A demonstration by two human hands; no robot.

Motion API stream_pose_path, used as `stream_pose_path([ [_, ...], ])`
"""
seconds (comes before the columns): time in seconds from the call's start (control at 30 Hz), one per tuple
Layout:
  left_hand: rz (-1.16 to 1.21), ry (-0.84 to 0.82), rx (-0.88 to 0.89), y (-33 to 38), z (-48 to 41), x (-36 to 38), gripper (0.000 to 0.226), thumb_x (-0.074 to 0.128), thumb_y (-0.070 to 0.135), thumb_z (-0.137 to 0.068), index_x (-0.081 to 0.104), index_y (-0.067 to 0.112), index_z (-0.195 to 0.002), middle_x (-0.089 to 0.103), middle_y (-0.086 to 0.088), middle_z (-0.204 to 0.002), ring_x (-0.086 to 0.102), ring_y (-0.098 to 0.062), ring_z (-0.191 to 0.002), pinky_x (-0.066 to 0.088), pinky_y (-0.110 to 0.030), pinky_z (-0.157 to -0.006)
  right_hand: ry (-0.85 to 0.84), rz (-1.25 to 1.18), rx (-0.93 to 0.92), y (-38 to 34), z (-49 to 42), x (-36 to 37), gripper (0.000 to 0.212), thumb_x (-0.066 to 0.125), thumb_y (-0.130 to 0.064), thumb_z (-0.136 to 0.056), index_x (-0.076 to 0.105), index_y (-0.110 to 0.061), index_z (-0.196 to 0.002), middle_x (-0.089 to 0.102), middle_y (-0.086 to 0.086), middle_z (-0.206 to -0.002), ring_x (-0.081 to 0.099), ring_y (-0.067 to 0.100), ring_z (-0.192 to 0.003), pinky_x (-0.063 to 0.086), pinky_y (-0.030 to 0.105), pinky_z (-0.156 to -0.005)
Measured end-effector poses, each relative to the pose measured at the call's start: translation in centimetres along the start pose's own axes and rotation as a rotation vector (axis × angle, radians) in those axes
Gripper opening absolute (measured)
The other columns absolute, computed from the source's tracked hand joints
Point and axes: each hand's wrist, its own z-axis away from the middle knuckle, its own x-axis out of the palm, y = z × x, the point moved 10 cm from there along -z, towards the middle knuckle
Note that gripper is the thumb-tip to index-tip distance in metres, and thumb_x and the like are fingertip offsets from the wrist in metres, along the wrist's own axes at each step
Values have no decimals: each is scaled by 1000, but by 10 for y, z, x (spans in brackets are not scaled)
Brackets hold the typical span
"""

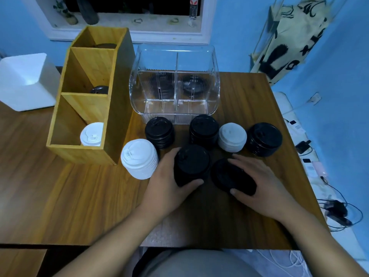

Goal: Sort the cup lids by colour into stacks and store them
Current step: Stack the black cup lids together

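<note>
You're about midway, I'd say. Your left hand (pixel 169 186) is wrapped round a tall stack of black plastic cup lids (pixel 191 164) standing upright in front of the clear plastic two-bay storage box (pixel 175 56). Your right hand (pixel 267 188) pinches a short tilted bunch of black lids (pixel 232 177) between thumb and fingers, also in front of the box but a bit to the right. My guess is that bunch goes onto the tall stack.

Sorted but not stored:
- two black stacks (pixel 159 132) (pixel 203 128) just in front of the box
- a greyish-white stack (pixel 232 136) and another black stack (pixel 263 138) off its front-right corner
- a ribbed white stack (pixel 139 158) off its front-left corner

I can't spot mixed colours in any stack.

Already stored: dark lids show through both bays of the box. The bamboo three-slot holder (pixel 119 92) left of the box has white lids (pixel 91 134) in its nearest slot and a black lid (pixel 98 89) in the middle one. There's something dark in the far slot, can't tell what.

Left to do, I reckon: merge same-colour stacks and put them away.
</note>
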Motion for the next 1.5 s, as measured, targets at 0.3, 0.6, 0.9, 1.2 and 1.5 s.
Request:
stream_pose_path([
  [0.3, 16, -10, 3, 2, 1, 1, 85, 89, 47, -71, 45, 28, -141, 56, 16, -132, 53, -2, -125, 46, -26, -106, 66, 28, 1, -12, -3, 2, 73, 72, -63, -78, 49, -40, -143, 45, -19, -143, 36, 1, -134, 36, 34, -113],
  [0.6, 0, 5, 8, 4, 4, -3, 78, 80, 57, -73, 40, 41, -139, 54, 26, -128, 54, 6, -119, 42, -10, -96, 118, 36, -120, -92, -43, -2, 71, 59, -68, -82, 45, -42, -147, 36, -18, -143, 31, 4, -135, 29, 20, -108],
  [0.9, -23, 9, -39, -5, 4, -2, 89, 85, 43, -72, 38, 34, -147, 52, 26, -131, 49, 12, -118, 43, -8, -98, -30, 144, -93, -101, -60, 25, 71, 56, -65, -89, 31, -47, -153, 23, -18, -151, 20, 7, -141, 34, 28, -110],
  [1.2, -45, -22, -19, -3, 5, 1, 95, 83, 45, -77, 32, 28, -156, 47, 14, -151, 43, 3, -137, 39, -18, -111, -21, 117, -99, -97, -65, 30, 73, 61, -69, -82, 36, -49, -149, 30, -20, -141, 31, 8, -136, 46, 31, -103],
  [1.5, -80, -30, -27, -2, 7, 0, 90, 81, 47, -80, 32, 33, -155, 46, 17, -149, 42, 5, -134, 42, -21, -110, 17, 184, -158, -98, -52, 28, 74, 35, -82, -86, 35, -46, -151, 30, -20, -155, 31, 7, -140, 41, 28, -104],
])
